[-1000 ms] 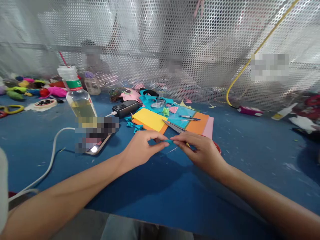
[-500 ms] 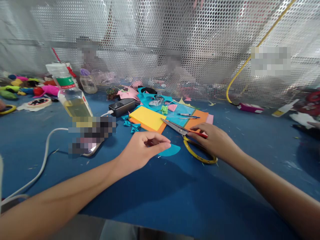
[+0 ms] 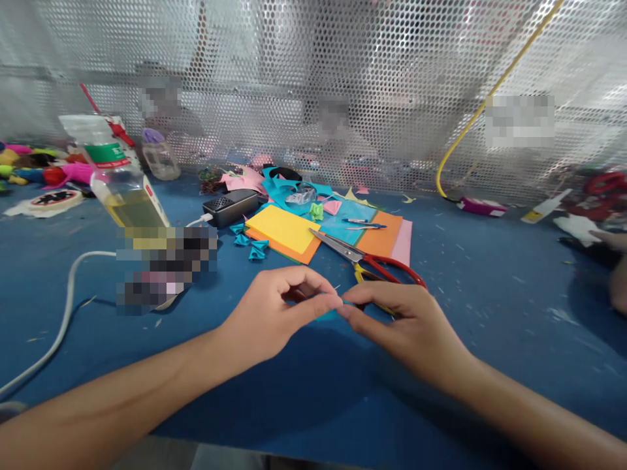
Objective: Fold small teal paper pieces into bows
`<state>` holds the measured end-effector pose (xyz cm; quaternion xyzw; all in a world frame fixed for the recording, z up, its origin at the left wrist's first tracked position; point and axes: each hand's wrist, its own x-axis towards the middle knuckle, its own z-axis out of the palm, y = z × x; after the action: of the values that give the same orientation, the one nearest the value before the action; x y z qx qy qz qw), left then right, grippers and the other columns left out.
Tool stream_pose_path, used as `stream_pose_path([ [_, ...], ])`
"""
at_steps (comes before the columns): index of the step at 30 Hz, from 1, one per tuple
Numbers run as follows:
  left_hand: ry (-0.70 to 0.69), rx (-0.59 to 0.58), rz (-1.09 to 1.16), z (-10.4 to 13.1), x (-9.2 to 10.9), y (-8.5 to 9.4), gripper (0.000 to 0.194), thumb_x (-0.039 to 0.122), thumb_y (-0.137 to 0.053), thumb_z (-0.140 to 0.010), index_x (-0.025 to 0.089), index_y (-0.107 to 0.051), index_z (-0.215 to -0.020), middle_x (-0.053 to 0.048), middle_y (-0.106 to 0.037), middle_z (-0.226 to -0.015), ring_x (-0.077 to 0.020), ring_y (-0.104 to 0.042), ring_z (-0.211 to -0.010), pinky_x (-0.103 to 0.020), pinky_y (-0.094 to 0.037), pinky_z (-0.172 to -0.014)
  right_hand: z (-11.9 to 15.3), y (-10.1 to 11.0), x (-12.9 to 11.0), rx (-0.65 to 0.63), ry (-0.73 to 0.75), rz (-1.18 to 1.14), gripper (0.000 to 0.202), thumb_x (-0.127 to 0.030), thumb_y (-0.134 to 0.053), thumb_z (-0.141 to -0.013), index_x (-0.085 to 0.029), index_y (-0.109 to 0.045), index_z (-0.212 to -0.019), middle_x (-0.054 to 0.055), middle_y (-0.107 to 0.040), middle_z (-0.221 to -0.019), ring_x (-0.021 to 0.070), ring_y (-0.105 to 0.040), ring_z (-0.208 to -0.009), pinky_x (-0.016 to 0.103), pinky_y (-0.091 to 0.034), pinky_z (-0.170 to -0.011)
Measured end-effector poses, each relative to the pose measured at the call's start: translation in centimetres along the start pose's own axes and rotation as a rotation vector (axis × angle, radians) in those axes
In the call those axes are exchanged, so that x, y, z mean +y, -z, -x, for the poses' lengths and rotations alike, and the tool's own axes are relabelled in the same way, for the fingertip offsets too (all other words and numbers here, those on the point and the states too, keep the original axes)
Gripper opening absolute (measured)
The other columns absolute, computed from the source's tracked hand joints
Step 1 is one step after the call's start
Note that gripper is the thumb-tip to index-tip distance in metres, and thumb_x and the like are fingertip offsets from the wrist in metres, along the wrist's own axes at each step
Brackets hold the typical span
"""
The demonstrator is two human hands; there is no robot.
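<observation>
- From my remote seat, I see the left hand (image 3: 281,316) with thumb and fingers clamped on a small blue paper piece (image 3: 327,316), mostly hidden.
- My right hand (image 3: 409,323) meets it there, thumb and index fingers pinched on the piece's right end.
- The blue piece sits between both hands, over the near middle of the desk (image 3: 294,398).
- Just beyond my right hand lie scissors (image 3: 337,245) with red and yellow handles, partly covered by it; their tips overlap a yellow sheet (image 3: 284,227).
- Left of that sheet, I see folded blue pieces (image 3: 258,249).
</observation>
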<state>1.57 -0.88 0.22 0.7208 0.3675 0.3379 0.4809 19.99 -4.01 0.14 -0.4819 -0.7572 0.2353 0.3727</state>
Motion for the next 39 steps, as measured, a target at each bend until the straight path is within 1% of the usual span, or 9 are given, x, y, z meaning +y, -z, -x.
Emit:
stream_pose_path([
  [4, 0.010, -0.019, -0.058, 0.01, 0.26, 0.08, 0.019, 0.036, -0.067, -0.074, 0.020, -0.068, -0.083, 0.003, -0.057, -0.066, -0.0066, -0.048, -0.060, -0.015, -0.038, -0.053, 0.04, -0.21, 0.27, 0.008, 0.044, 0.037, 0.010, -0.021, -0.057, -0.080, -0.022, -0.065, -0.073, -0.004, -0.066, -0.067, 0.0086, -0.059, -0.060, 0.017, -0.045, -0.055],
  [11, -0.033, -0.050, -0.113, -0.38, 0.06, 0.29, 0.015, 0.030, -0.061, -0.079, 0.021, -0.072, -0.081, 0.001, -0.066, -0.076, -0.0089, -0.055, -0.068, -0.017, -0.040, -0.058, 0.17, -0.05, 0.93, -0.094, 0.073, 0.081, 0.017, -0.024, -0.051, -0.086, -0.020, -0.062, -0.074, -0.003, -0.060, -0.065, 0.0084, -0.055, -0.059, 0.018, -0.043, -0.055],
  [16, -0.037, -0.042, -0.114, -0.39, -0.09, 0.26, 0.014, 0.030, -0.063, -0.078, 0.021, -0.073, -0.079, 0.001, -0.065, -0.072, -0.0082, -0.053, -0.063, -0.017, -0.038, -0.054, 0.20, 0.02, 1.01, -0.129, 0.095, 0.088, 0.019, -0.024, -0.048, -0.087, -0.020, -0.060, -0.073, -0.003, -0.057, -0.064, 0.0079, -0.052, -0.058, 0.018, -0.042, -0.056],
  [22, -0.043, -0.046, -0.125, -0.35, -0.07, 0.32, 0.014, 0.031, -0.063, -0.078, 0.022, -0.073, -0.079, 0.001, -0.066, -0.071, -0.0085, -0.054, -0.061, -0.017, -0.039, -0.053, 0.12, 0.10, 0.91, -0.149, 0.106, 0.076, 0.020, -0.025, -0.047, -0.088, -0.021, -0.061, -0.074, -0.001, -0.060, -0.066, 0.0101, -0.055, -0.061, 0.020, -0.044, -0.056],
  [26, -0.019, -0.021, -0.103, -0.42, 0.06, 0.21, 0.013, 0.030, -0.066, -0.075, 0.021, -0.074, -0.079, 0.001, -0.068, -0.071, -0.0094, -0.056, -0.062, -0.017, -0.041, -0.053, 0.23, 0.13, 0.79, -0.113, 0.091, 0.061, 0.020, -0.024, -0.048, -0.087, -0.021, -0.062, -0.073, -0.001, -0.060, -0.065, 0.0105, -0.055, -0.059, 0.020, -0.045, -0.056],
  [29, 0.056, 0.015, -0.049, -0.52, 0.06, 0.09, 0.016, 0.033, -0.069, -0.072, 0.021, -0.074, -0.081, -0.001, -0.071, -0.075, -0.0118, -0.059, -0.064, -0.018, -0.043, -0.053, 0.30, 0.10, 0.69, -0.045, 0.058, 0.046, 0.018, -0.024, -0.051, -0.085, -0.022, -0.063, -0.072, -0.002, -0.062, -0.065, 0.0106, -0.057, -0.059, 0.020, -0.046, -0.055],
  [31, 0.091, 0.023, -0.043, -0.59, -0.04, 0.08, 0.018, 0.035, -0.069, -0.070, 0.022, -0.075, -0.081, -0.001, -0.072, -0.074, -0.0130, -0.059, -0.061, -0.020, -0.043, -0.051, 0.34, 0.06, 0.67, -0.007, 0.052, 0.039, 0.017, -0.023, -0.054, -0.084, -0.023, -0.063, -0.070, -0.003, -0.064, -0.066, 0.0103, -0.058, -0.059, 0.019, -0.046, -0.056],
  [36, 0.046, 0.047, -0.154, -0.65, -0.24, 0.28, 0.019, 0.038, -0.067, -0.071, 0.023, -0.075, -0.078, -0.001, -0.069, -0.062, -0.0135, -0.056, -0.057, -0.020, -0.038, -0.045, 0.36, 0.01, 0.78, 0.025, 0.074, 0.039, 0.016, -0.022, -0.055, -0.083, -0.022, -0.063, -0.069, -0.003, -0.064, -0.064, 0.0099, -0.058, -0.059, 0.019, -0.046, -0.057],
  [39, 0.019, 0.016, -0.115, -0.69, -0.26, 0.37, 0.017, 0.035, -0.067, -0.072, 0.021, -0.074, -0.080, 0.000, -0.069, -0.066, -0.0115, -0.057, -0.059, -0.019, -0.040, -0.048, 0.35, -0.03, 0.74, 0.018, 0.059, 0.052, 0.019, -0.023, -0.054, -0.084, -0.022, -0.062, -0.066, -0.003, -0.062, -0.062, 0.0102, -0.058, -0.058, 0.020, -0.046, -0.056],
])
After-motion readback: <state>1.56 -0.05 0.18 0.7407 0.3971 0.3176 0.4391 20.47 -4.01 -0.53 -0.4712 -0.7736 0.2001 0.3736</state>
